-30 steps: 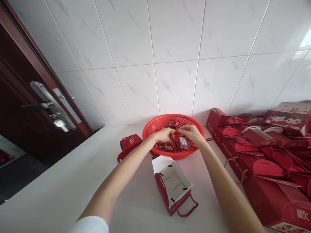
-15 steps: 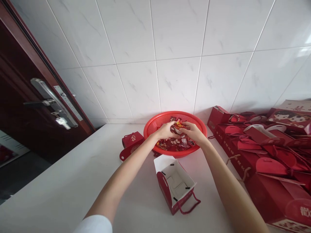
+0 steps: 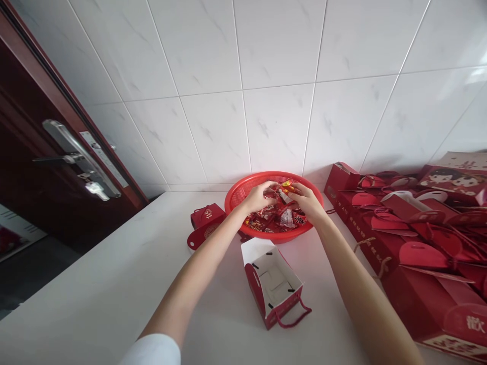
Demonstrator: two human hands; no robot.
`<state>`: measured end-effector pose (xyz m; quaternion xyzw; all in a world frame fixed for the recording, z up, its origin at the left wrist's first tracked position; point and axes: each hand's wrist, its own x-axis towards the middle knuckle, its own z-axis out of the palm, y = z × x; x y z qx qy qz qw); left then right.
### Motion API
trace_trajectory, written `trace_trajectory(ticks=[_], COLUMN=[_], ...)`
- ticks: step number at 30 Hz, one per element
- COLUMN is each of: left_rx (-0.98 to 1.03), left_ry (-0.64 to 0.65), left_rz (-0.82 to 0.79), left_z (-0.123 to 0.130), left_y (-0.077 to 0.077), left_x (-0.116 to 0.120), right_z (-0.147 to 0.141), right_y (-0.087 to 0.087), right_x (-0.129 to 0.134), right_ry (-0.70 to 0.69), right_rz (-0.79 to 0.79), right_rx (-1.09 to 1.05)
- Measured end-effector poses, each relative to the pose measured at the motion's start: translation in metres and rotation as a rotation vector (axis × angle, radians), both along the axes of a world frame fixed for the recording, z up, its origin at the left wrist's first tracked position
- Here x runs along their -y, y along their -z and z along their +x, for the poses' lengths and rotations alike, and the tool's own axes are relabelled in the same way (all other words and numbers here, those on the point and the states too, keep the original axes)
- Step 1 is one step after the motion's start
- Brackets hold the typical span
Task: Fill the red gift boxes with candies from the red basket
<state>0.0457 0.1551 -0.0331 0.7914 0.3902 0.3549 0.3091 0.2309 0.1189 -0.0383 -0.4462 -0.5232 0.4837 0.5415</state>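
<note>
Here we are at the red basket [image 3: 279, 236], middle of the frame, a mesh bowl filled with shiny wrapped sweets [image 3: 266, 223], mostly dark red, some with white lettering. Both hands are in over it! The left hand [image 3: 259, 197] comes in on the left side of the basket, fingers and thumb parted in a loose curve above the sweets; whether it has hold of one, I cannot tell. The right hand [image 3: 307, 202] is across from it, fingers bent, their tips at a yellow-and-red packet [image 3: 288, 186] near the back of the basket; touching or really pinched, the view won't settle it. Just below, lower middle of the frame, stands the open box [image 3: 274, 284], red outside and white inside, its folded floor showing and dark tabs near the corners, a rope handle [image 3: 293, 318] looping off its near end. A small red box [image 3: 207, 215] lies left of the basket on the white table [image 3: 114, 284], and red gift boxes [image 3: 365, 228] crowd the right side, several with flaps up. And the change from half a second ago: the hands were close together around the yellow-and-red packet, and now they've parted, the packet over by the right fingertips, while the open box stays beside the basket.
</note>
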Motion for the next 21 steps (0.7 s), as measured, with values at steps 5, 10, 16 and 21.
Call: trace_trajectory(ticks=[5, 10, 16, 21], left_rx=[0.025, 0.058, 0.126, 0.196], left_ry=[-0.054, -0.059, -0.109, -0.216], left_rz=[-0.005, -0.016, 0.012, 0.032], left_z=[0.000, 0.002, 0.000, -0.002], left_y=[0.002, 0.002, 0.002, 0.001], left_x=[-0.003, -0.008, -0.010, -0.011], right_z=[0.001, 0.003, 0.003, 0.002], right_y=[-0.001, 0.002, 0.003, 0.002], right_x=[0.001, -0.001, -0.003, -0.001], right_ry=[-0.009, -0.034, -0.047, -0.043], right_rz=[0.040, 0.088, 0.134, 0.159], right_rx=[-0.044, -0.052, 0.001, 0.016])
